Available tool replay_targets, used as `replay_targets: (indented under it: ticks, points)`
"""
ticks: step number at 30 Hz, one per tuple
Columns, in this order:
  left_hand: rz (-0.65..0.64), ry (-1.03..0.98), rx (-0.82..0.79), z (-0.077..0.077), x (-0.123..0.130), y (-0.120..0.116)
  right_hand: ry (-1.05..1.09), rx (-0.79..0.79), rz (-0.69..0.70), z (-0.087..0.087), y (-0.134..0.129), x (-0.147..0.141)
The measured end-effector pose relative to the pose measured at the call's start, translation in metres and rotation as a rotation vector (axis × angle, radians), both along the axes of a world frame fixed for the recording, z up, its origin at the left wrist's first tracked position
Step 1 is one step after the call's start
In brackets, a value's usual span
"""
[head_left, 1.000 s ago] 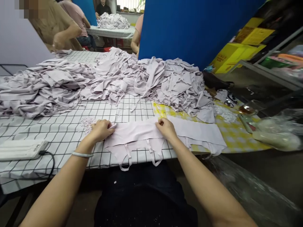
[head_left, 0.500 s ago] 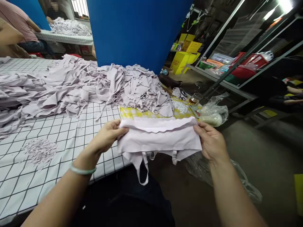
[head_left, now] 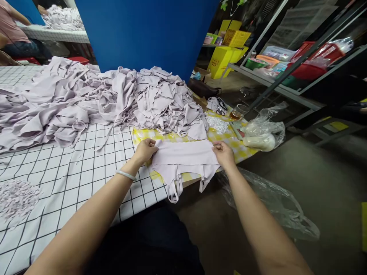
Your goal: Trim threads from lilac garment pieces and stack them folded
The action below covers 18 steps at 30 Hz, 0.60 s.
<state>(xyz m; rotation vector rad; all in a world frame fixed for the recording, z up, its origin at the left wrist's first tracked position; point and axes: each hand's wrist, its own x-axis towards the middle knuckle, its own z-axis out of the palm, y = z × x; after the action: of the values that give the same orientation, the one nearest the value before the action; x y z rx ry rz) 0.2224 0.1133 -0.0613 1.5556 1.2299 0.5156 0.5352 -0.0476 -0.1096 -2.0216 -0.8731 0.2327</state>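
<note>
A pale lilac strappy garment, like a camisole or bra top (head_left: 186,154), lies spread at the table's front edge, partly on a yellow checked cloth (head_left: 243,149). Its straps hang toward me over the edge. My left hand (head_left: 145,151) pinches its left corner between thumb and fingers. At the opposite corner, my right hand (head_left: 224,153) grips the fabric the same way. Just beyond it rises a big heap of matching lilac fabric pieces (head_left: 169,103), running off to the left.
Small fabric scraps (head_left: 18,199) lie on the white checked tablecloth (head_left: 94,183). At right are a glass of brown drink (head_left: 237,113), white bits (head_left: 218,124), a phone-like object (head_left: 236,130) and a plastic bag (head_left: 262,133). A metal shelf (head_left: 275,86) stands beyond; a person (head_left: 15,28) sits far left.
The garment has gone from being held up in the air to lying flat on the table edge, its folded top now smoothed out. Both hands moved forward with it, and the view shifted right.
</note>
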Motion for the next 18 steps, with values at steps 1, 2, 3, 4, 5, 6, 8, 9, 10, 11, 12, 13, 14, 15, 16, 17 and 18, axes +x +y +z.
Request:
replay_targets:
  ticks: [1,2,3,4,5,6,8,9,10,11,12,13,14,15,16,17,18]
  points:
    - [-0.013,0.034,0.037,0.001,0.0,-0.001,-0.036,-0.019,0.001,0.001,-0.001,0.001]
    - [-0.024,0.068,0.074,0.002,0.001,-0.002,-0.07,-0.037,0.003,0.002,-0.003,0.001]
    - [-0.028,0.092,0.107,0.004,0.001,-0.002,-0.099,-0.049,0.005,0.005,-0.003,0.0]
    - [-0.035,0.115,0.16,0.007,0.002,-0.003,-0.143,-0.059,0.009,0.008,-0.003,-0.004]
    - [-0.049,0.145,0.247,0.009,0.004,-0.005,-0.214,-0.069,0.019,0.011,-0.003,-0.008]
    - [-0.077,0.185,0.368,0.012,0.005,-0.007,-0.308,-0.083,0.037,0.015,-0.001,-0.014]
    - [-0.179,0.271,0.66,0.016,0.006,-0.019,-0.519,-0.158,0.109,0.019,0.002,-0.026]
    - [-0.248,0.295,0.796,0.018,0.005,-0.029,-0.6,-0.235,0.169,0.02,0.004,-0.031]
    - [-0.319,0.288,0.896,0.02,0.003,-0.043,-0.642,-0.333,0.237,0.02,0.005,-0.036]
    - [-0.38,0.25,0.942,0.02,-0.001,-0.06,-0.64,-0.438,0.301,0.019,0.006,-0.04]
    - [-0.433,0.196,0.966,0.019,-0.007,-0.08,-0.622,-0.532,0.35,0.019,0.007,-0.043]
    - [-0.48,0.139,0.97,0.017,-0.013,-0.101,-0.607,-0.597,0.377,0.02,0.007,-0.047]
    - [-0.511,0.136,0.951,0.013,-0.021,-0.122,-0.607,-0.62,0.385,0.022,0.007,-0.051]
    - [-0.538,0.158,0.974,0.008,-0.028,-0.14,-0.623,-0.603,0.385,0.025,0.008,-0.056]
    - [-0.558,0.223,0.998,0.002,-0.034,-0.156,-0.646,-0.558,0.397,0.029,0.009,-0.062]
    - [-0.556,0.285,1.02,-0.005,-0.04,-0.168,-0.663,-0.502,0.436,0.033,0.012,-0.069]
    - [-0.553,0.331,1.04,-0.011,-0.043,-0.176,-0.665,-0.447,0.508,0.038,0.016,-0.078]
